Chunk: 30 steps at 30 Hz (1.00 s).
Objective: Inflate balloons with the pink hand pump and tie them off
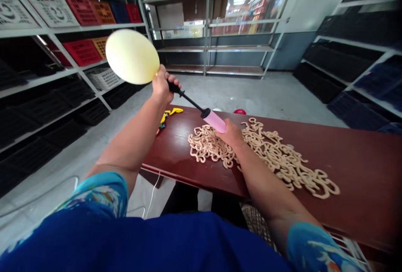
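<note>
My left hand (163,84) is closed around the black end of a hand balloon pump, with the neck of an inflated pale yellow balloon (132,56) at its thumb side. From there a black rod runs down to the pump's pink barrel (215,121). Around the lower end of that barrel my right hand (231,133) is wrapped, just above the table. Beneath and beside it spreads a heap of beige, curled, worm-like pieces (266,148). The balloon's mouth is hidden by my left fingers.
Flat, uninflated balloons (171,112) in yellow and other colours lie at the left end of the dark red table (351,159). Past its far edge a red round thing (240,112) shows. Shelves with crates (83,10) line the left; more racks stand behind and right.
</note>
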{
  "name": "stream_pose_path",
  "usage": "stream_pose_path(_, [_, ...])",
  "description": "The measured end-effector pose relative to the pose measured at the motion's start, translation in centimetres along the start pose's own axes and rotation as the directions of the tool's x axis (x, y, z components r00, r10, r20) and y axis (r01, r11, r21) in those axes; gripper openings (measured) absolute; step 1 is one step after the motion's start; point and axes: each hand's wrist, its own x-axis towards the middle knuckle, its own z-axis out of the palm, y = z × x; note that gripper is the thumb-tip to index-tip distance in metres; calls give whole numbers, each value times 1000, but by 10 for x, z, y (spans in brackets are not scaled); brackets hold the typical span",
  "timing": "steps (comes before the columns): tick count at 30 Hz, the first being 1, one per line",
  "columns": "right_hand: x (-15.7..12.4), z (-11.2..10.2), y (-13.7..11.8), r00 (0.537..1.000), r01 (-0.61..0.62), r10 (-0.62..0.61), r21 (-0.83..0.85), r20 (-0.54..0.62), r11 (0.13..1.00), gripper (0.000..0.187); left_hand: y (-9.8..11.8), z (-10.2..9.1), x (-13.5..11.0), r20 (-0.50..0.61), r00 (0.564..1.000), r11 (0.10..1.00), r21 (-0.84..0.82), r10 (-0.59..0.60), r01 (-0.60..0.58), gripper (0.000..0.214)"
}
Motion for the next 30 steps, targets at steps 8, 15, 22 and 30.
stream_pose_path(8, [-5,-3,-7,999,27,-28,-27,-40,999,41,-71,-3,-28,119,991,997,50,-62,56,46])
stream_pose_path(15, [-5,-3,-10,999,25,-25,-12,-47,1000,39,-89,-6,-35,120,989,996,53,-84,78,46])
stream_pose_path(22, [-1,-9,-2,994,39,-40,-5,-98,999,37,-22,7,-9,35,999,1000,29,-10,9,40])
stream_pose_path(30, [7,-6,15,994,-38,29,-84,-104,996,35,-21,-5,-2,-40,996,997,-13,75,-75,39])
